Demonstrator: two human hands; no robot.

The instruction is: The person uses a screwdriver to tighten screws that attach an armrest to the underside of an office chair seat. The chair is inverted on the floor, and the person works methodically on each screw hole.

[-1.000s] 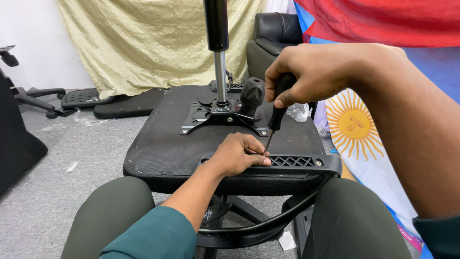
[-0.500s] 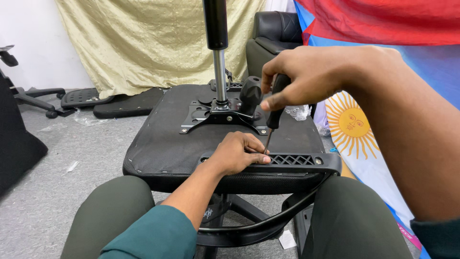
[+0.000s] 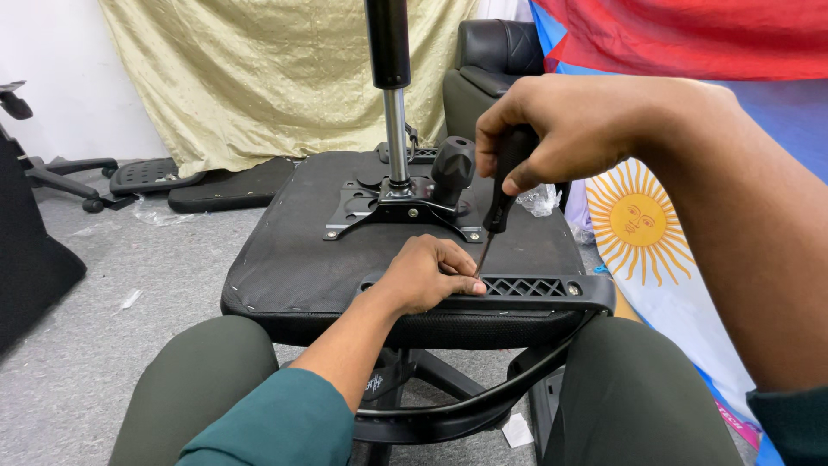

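A black-handled screwdriver with a thin metal shaft (image 3: pixel 498 203) is held tilted over the near edge of an upturned black office chair seat (image 3: pixel 293 250), its tip set down at the left end of a black plastic bracket with a lattice pattern (image 3: pixel 526 287) that lies along that edge. The handle is enclosed by the right hand (image 3: pixel 573 129), whose grip is closed firmly around it from above. The left hand (image 3: pixel 423 276) is laid on the bracket just beside the tip, its fingers curled and closed on the bracket's left part, with the fingertips touching the shaft's lower end.

Behind the tip, a black metal mounting plate (image 3: pixel 401 207) is fixed to the middle of the seat underside, and a chrome gas cylinder with a black upper sleeve (image 3: pixel 392 95) stands upright from it. A black round knob (image 3: pixel 453 164) is seen just right of the cylinder. The seat is held between the person's knees in dark green trousers (image 3: pixel 194 380). A grey carpeted floor (image 3: pixel 103 345) lies around, a crumpled beige cloth (image 3: pixel 259 78) hangs at the back, and a flag with a yellow sun (image 3: pixel 638 220) is spread to the right.
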